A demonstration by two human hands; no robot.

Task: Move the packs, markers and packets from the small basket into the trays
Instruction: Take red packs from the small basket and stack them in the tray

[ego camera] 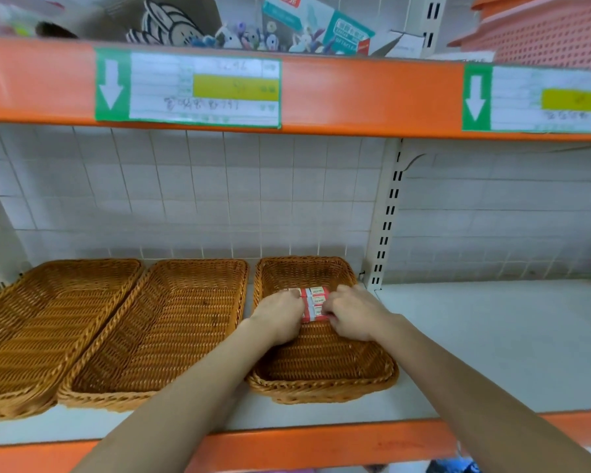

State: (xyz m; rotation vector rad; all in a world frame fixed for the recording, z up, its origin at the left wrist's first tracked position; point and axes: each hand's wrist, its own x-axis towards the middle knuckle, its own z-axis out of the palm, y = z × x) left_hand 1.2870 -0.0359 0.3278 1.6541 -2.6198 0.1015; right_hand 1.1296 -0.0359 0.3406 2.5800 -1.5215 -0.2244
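Observation:
Three wicker trays stand side by side on the white shelf: a left tray [31, 322], a middle tray [171, 322] and a right tray [321, 377]. In the right tray lies a red-and-white pack [314, 302] of small boxes. My left hand [280, 319] grips the pack's left end, and my right hand [352, 315] grips its right end. Both hands are curled round it and hide much of the pack. The left and middle trays hold nothing. No small basket is in view.
An orange shelf beam [355, 97] with green-arrow labels [188, 88] runs overhead, with toys and boxes above it. A white slotted upright [386, 220] stands behind the right tray. Bare white shelf [498, 336] stretches to the right. The orange front edge [287, 445] lies near me.

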